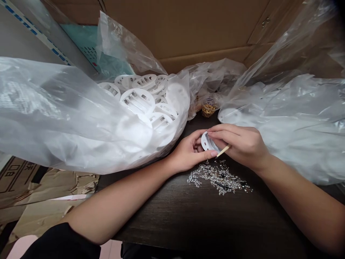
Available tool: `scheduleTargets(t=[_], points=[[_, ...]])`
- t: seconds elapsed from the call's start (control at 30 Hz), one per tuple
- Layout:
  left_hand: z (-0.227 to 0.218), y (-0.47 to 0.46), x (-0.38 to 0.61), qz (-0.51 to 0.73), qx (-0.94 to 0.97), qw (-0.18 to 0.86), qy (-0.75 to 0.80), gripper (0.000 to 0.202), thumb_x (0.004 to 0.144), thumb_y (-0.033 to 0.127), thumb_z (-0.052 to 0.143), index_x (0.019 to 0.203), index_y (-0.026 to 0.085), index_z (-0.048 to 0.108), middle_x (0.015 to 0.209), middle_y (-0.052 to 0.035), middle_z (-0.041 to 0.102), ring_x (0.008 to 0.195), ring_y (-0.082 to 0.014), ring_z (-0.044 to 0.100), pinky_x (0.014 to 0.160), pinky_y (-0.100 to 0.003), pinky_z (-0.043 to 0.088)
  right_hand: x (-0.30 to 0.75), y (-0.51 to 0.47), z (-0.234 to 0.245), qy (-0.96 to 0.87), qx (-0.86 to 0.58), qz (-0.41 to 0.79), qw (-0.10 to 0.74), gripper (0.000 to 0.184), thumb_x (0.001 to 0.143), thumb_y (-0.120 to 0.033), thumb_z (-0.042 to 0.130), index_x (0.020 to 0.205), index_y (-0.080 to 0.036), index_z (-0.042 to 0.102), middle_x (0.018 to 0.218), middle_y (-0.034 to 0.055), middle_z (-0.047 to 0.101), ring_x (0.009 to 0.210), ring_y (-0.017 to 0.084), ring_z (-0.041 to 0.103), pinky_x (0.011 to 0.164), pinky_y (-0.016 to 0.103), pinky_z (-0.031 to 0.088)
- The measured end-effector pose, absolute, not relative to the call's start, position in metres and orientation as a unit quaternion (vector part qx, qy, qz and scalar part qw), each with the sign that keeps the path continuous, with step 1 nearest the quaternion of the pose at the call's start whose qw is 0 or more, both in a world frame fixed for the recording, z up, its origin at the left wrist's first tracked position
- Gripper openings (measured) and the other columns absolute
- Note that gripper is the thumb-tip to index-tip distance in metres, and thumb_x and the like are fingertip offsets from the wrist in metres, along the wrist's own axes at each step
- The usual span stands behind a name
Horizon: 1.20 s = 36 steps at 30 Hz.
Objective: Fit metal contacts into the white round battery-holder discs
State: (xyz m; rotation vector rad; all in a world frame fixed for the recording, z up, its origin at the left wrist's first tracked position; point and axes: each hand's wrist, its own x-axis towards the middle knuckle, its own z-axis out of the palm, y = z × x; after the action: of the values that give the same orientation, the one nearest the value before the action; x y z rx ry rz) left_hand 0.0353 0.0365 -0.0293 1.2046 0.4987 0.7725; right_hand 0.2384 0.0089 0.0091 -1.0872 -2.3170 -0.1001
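Observation:
My left hand (192,153) grips a round white plastic battery holder (206,143) by its edge, thumb at the near side. My right hand (239,144) is closed over the holder's right side, its fingertips on the top face. A thin pale stick (223,150) sticks out beneath its fingers. Whether those fingertips also hold a small part, I cannot tell. Just below both hands, a loose pile of small shiny metal contact pieces (221,178) lies on the dark table (172,216).
At left, an open clear plastic bag (67,118) holds several white battery holders (138,101). Another plastic bag (296,126) of white parts stands at right. Between them sits a small bag of gold-coloured pieces (208,108). A cardboard wall (194,28) rises behind.

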Motion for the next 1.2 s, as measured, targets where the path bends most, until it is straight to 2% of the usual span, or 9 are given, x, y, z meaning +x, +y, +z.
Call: scheduleTargets(t=[0.1,0.27,0.5,0.7,0.93,1.0,1.1,1.13,1.2], points=[[-0.029,0.036,0.035,0.347,0.544,0.731,0.222,0.061,0.074,0.027,0.085,0.126,0.016,0.055,0.107,-0.0083,0.069,0.094,-0.0176,0.066,0.083,-0.030,0.054,0.240,0.009,0.010,-0.878,-0.396,-0.063,0.263,0.024,0.096,-0.013,0.058,0.116,-0.023,0.067,0.119,0.0060,0.074,0.095,0.019,0.072,0.078,0.033,0.058],[-0.027,0.035,0.035,0.342,0.543,0.734,0.222,0.064,0.072,0.028,0.087,0.126,0.015,0.055,0.105,-0.0072,0.068,0.089,-0.0150,0.064,0.079,-0.027,0.051,0.238,0.012,0.010,-0.871,-0.359,-0.091,0.324,0.018,0.091,-0.009,0.066,0.105,-0.020,0.066,0.110,0.0043,0.075,0.085,0.017,0.072,0.071,0.029,0.057],[-0.024,0.035,0.033,0.331,0.570,0.713,0.238,0.061,0.075,0.030,0.085,0.127,0.016,0.056,0.105,-0.0078,0.067,0.089,-0.0160,0.063,0.075,-0.026,0.050,0.236,0.012,0.013,-0.872,-0.370,-0.029,0.320,0.017,0.090,-0.010,0.069,0.104,-0.021,0.068,0.112,0.0042,0.073,0.087,0.016,0.072,0.074,0.028,0.058],[-0.024,0.035,0.034,0.341,0.564,0.718,0.225,0.057,0.076,0.029,0.084,0.123,0.016,0.055,0.101,-0.0062,0.065,0.088,-0.0154,0.063,0.078,-0.027,0.051,0.230,0.010,0.017,-0.847,-0.405,0.045,0.341,0.017,0.091,-0.013,0.068,0.107,-0.020,0.068,0.107,0.0050,0.071,0.093,0.017,0.069,0.080,0.031,0.057],[-0.026,0.033,0.031,0.346,0.605,0.688,0.201,0.050,0.086,0.032,0.075,0.127,0.018,0.049,0.106,-0.0060,0.061,0.090,-0.0146,0.060,0.080,-0.027,0.050,0.223,0.009,0.019,-0.818,-0.426,0.078,0.377,0.012,0.090,-0.017,0.070,0.102,-0.019,0.068,0.107,0.0073,0.068,0.096,0.019,0.067,0.081,0.033,0.055],[-0.025,0.032,0.029,0.335,0.627,0.674,0.201,0.045,0.091,0.034,0.069,0.126,0.019,0.047,0.100,-0.0044,0.060,0.086,-0.0138,0.059,0.077,-0.027,0.048,0.221,0.008,0.020,-0.811,-0.431,0.093,0.385,0.012,0.090,-0.017,0.071,0.101,-0.019,0.068,0.106,0.0070,0.068,0.095,0.018,0.067,0.080,0.032,0.055],[-0.024,0.031,0.027,0.297,0.644,0.673,0.208,0.039,0.097,0.038,0.059,0.126,0.019,0.041,0.080,0.0018,0.054,0.069,-0.0117,0.053,0.067,-0.025,0.045,0.219,0.007,0.019,-0.813,-0.434,0.094,0.376,0.009,0.090,-0.017,0.070,0.099,-0.019,0.070,0.107,0.0068,0.067,0.092,0.017,0.067,0.078,0.031,0.055],[-0.025,0.031,0.026,0.293,0.650,0.669,0.210,0.039,0.097,0.038,0.058,0.126,0.019,0.040,0.077,0.0027,0.052,0.067,-0.0118,0.052,0.066,-0.026,0.044,0.219,0.006,0.019,-0.817,-0.433,0.089,0.371,0.009,0.090,-0.017,0.070,0.099,-0.019,0.070,0.108,0.0068,0.067,0.092,0.017,0.067,0.078,0.031,0.055],[-0.025,0.031,0.026,0.303,0.667,0.645,0.216,0.039,0.096,0.037,0.058,0.126,0.019,0.041,0.083,0.0004,0.055,0.075,-0.0140,0.056,0.072,-0.028,0.046,0.218,0.005,0.019,-0.820,-0.433,0.081,0.365,0.009,0.090,-0.016,0.070,0.099,-0.019,0.070,0.108,0.0068,0.067,0.092,0.017,0.067,0.078,0.031,0.054]])
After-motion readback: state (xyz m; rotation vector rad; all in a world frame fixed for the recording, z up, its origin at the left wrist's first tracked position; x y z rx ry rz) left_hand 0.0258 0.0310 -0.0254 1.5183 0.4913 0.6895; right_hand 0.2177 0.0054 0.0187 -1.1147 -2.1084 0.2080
